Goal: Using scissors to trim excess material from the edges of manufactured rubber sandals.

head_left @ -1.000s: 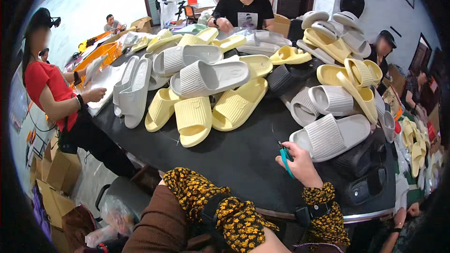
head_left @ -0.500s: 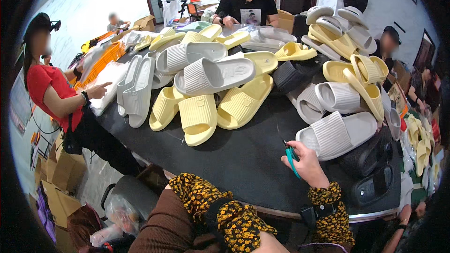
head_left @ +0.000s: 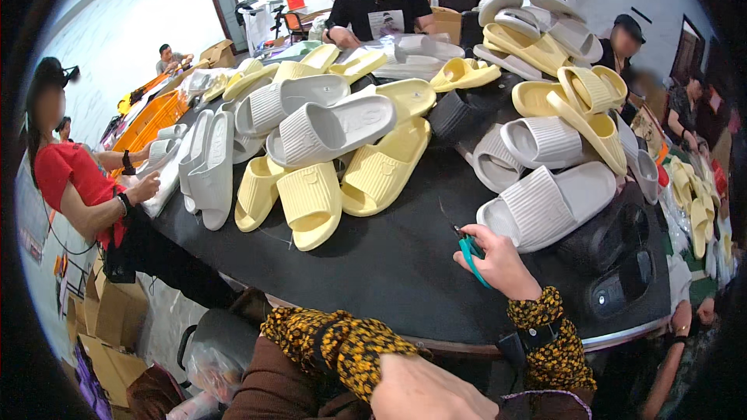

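Note:
My right hand [head_left: 504,266] is closed around a small pair of teal-handled snips [head_left: 473,262], dark blades pointing up and away over the black tabletop. Just beyond it lies a light grey ribbed slide slipper [head_left: 537,206], apart from the blades. At the lower edge shows the back of my left hand [head_left: 432,393], below a yellow-and-black floral sleeve [head_left: 342,342]; its fingers are out of sight. Across the table spreads a pile of grey slippers [head_left: 334,131] and yellow slippers [head_left: 310,202]. A black slipper [head_left: 622,292] rests right of my right hand.
The black table [head_left: 373,280] has a curved near edge. A person in red [head_left: 82,187] stands left, beside an orange crate [head_left: 148,120]. Another person [head_left: 381,8] is across the table. Cardboard boxes [head_left: 117,311] and a grey chair [head_left: 218,334] are at lower left.
More of my left hand shows at the lower edge. My right hand keeps the snips near the grey slipper. The person in red has drawn their hand in, and the whole view has shifted slightly.

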`<state>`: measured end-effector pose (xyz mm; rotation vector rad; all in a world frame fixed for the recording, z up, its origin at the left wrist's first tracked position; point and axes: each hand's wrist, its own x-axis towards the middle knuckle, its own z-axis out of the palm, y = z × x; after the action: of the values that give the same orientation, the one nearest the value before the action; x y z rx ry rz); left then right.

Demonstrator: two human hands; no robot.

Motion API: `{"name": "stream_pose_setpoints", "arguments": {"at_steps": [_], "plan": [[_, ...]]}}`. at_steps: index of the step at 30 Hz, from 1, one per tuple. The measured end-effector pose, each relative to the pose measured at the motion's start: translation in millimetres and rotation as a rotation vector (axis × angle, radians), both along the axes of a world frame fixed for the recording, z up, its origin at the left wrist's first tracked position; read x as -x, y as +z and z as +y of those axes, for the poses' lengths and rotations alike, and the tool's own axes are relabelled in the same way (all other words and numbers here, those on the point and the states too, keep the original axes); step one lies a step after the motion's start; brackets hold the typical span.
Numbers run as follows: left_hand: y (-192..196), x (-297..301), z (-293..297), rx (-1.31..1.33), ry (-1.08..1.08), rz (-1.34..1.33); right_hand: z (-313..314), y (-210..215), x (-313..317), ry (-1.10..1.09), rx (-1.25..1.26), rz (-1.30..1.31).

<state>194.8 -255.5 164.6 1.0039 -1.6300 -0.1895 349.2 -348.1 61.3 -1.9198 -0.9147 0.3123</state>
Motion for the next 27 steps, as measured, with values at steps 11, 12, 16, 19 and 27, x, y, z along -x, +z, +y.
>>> {"name": "stream_pose_setpoints", "arguments": {"at_steps": [11,12,16,19,27], "plan": [[-11,-6,17,0.122,-0.172,0.188,-11,-19,-21,-0.018,-0.021,-0.117],[-7,0,17,0.124,-0.198,0.197,-5,-18,-19,0.003,-0.033,-0.139],[-3,6,13,0.102,-0.325,0.275,1,-18,-14,0.031,-0.06,-0.102],[1,8,15,0.056,-0.309,0.246,0,-24,-15,0.018,-0.06,-0.133],[33,31,45,-0.166,-0.206,-0.016,-1,-19,-11,0.042,-0.066,-0.151]]}}
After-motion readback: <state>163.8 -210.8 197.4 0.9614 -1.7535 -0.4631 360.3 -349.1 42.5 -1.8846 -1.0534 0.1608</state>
